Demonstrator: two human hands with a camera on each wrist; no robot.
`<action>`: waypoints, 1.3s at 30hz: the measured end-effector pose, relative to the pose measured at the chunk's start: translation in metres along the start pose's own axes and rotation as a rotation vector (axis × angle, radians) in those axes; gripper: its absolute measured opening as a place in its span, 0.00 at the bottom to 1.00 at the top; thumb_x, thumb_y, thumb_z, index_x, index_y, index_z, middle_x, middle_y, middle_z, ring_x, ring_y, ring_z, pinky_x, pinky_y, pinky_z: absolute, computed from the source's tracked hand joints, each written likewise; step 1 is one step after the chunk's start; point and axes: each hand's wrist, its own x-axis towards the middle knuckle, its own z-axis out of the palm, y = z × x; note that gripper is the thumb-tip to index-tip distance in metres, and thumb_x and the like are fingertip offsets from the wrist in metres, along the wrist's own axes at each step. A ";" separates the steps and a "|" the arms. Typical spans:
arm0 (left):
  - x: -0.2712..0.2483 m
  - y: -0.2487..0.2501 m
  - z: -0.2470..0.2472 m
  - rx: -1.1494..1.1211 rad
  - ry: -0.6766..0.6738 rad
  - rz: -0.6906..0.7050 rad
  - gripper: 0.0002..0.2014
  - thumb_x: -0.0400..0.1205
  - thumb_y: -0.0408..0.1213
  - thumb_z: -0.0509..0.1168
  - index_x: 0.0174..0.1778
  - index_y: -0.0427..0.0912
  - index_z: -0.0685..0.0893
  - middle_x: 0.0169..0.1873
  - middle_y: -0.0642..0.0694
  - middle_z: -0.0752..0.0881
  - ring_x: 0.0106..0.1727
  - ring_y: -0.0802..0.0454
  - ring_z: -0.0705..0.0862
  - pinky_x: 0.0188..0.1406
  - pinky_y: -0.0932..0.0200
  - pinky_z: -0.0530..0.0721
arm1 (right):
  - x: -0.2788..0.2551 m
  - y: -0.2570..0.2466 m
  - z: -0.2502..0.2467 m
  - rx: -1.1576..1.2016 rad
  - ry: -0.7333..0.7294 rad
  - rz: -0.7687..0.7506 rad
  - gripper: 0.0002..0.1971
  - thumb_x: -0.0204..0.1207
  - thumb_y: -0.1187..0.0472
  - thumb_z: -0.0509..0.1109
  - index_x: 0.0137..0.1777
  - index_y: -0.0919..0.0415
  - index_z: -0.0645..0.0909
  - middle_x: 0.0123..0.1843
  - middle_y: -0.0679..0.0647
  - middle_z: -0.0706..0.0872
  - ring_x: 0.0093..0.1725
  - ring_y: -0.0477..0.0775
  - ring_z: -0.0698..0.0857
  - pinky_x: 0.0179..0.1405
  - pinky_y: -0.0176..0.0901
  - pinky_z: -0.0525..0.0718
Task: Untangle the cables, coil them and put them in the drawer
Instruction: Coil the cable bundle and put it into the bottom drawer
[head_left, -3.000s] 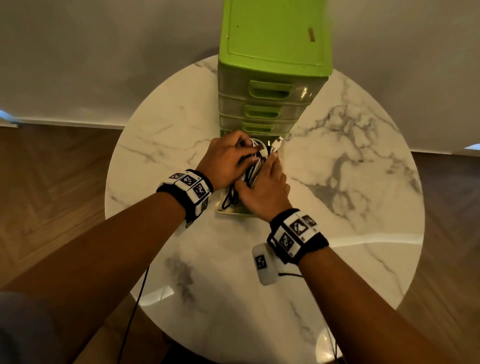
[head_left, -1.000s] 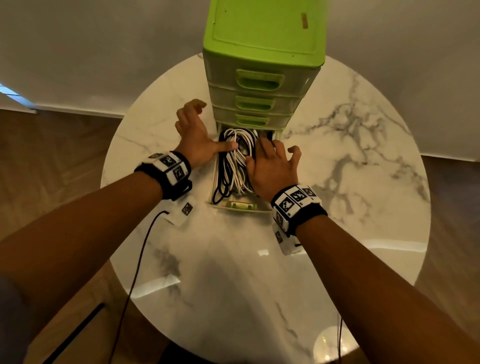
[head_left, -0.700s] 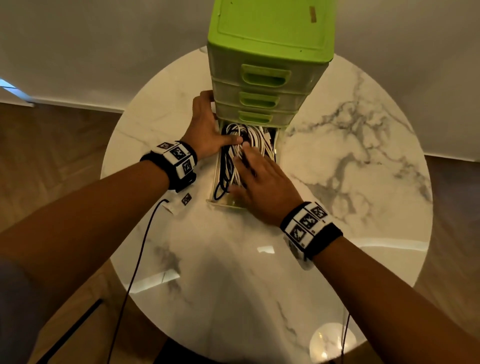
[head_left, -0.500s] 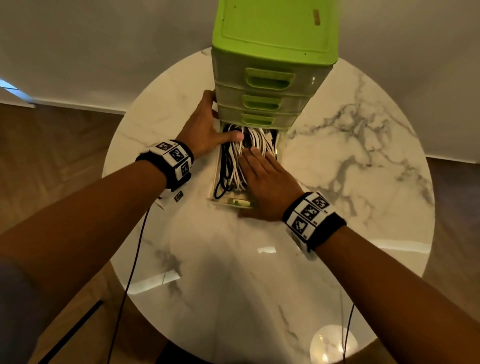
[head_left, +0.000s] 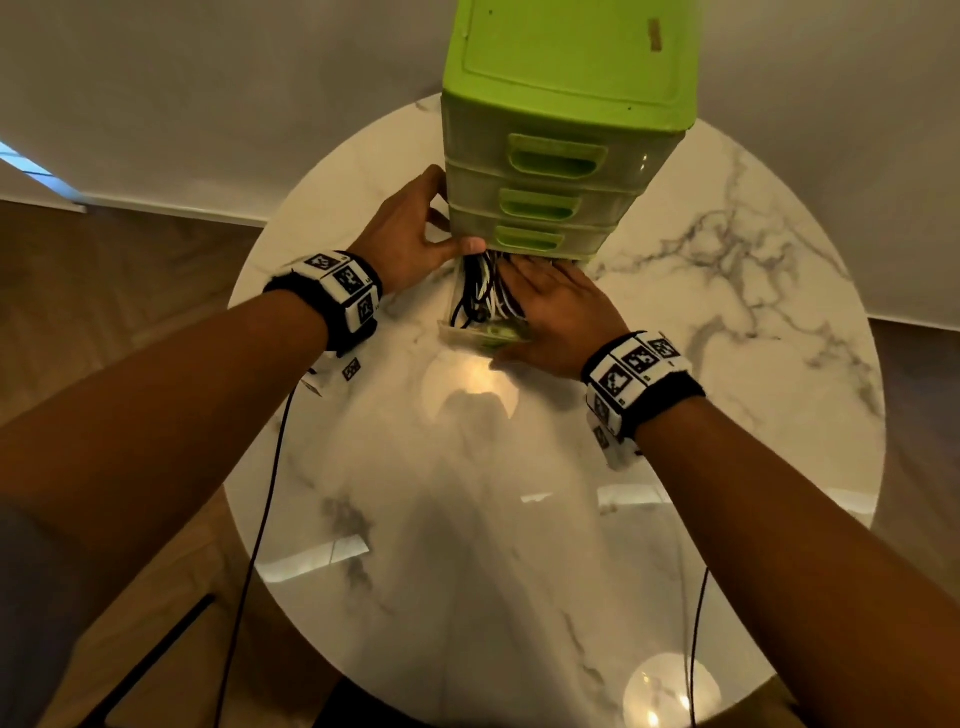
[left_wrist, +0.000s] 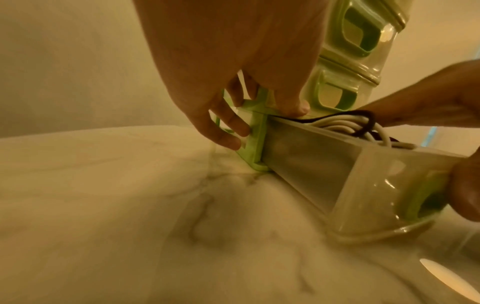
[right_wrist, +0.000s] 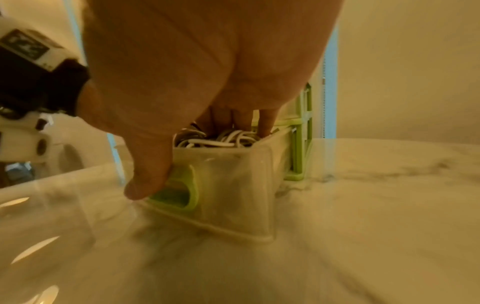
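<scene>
While the left hand (head_left: 410, 244) braces the lower left corner of the green drawer unit (head_left: 566, 93) near the top centre of the head view, its fingers lie against the unit's side frame and its thumb points right, ending at the corner just above the open bottom drawer (head_left: 470, 332). From the left wrist view these fingers (left_wrist: 221, 131) are fairly straight, touching the green frame, and grasp nothing. The right hand (head_left: 556, 312) lies flat over the right part of that drawer, fingers stretched forward on top of the cables (head_left: 480, 296), with fingertips reaching under the unit's front. From the right wrist view its thumb (right_wrist: 148, 176) hangs down the drawer's clear front wall, touching the green handle (right_wrist: 179, 189), while the other fingers press down on the white cables (right_wrist: 221, 139); nothing is clasped. The black and white cables sit bundled inside the drawer, which is pulled partly out toward the viewer and rests on the round marble table (head_left: 519, 519). Three shut drawers stack above it. Both wrists wear black bands with square printed markers (head_left: 345, 291). Behind the table runs a pale wall (head_left: 208, 78), with wooden floor (head_left: 104, 270) at the left.
</scene>
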 end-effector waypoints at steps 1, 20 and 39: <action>0.000 0.000 0.000 0.002 0.001 -0.003 0.38 0.77 0.56 0.78 0.78 0.46 0.71 0.70 0.52 0.82 0.59 0.55 0.87 0.56 0.56 0.85 | 0.000 -0.001 0.000 0.013 0.019 -0.002 0.54 0.68 0.35 0.78 0.85 0.67 0.61 0.86 0.66 0.65 0.86 0.65 0.62 0.87 0.59 0.53; -0.004 0.001 -0.002 -0.079 -0.090 -0.013 0.36 0.81 0.50 0.74 0.81 0.47 0.65 0.76 0.55 0.78 0.63 0.57 0.85 0.61 0.60 0.83 | -0.045 0.032 0.020 0.077 0.486 0.215 0.22 0.69 0.47 0.82 0.57 0.59 0.86 0.54 0.59 0.83 0.51 0.64 0.82 0.49 0.54 0.75; -0.022 -0.005 0.004 -0.163 -0.264 -0.152 0.52 0.74 0.36 0.83 0.84 0.48 0.53 0.80 0.50 0.76 0.76 0.58 0.78 0.72 0.61 0.78 | 0.001 0.058 -0.005 0.589 0.386 0.534 0.28 0.71 0.59 0.82 0.67 0.67 0.74 0.57 0.57 0.89 0.46 0.51 0.83 0.43 0.41 0.79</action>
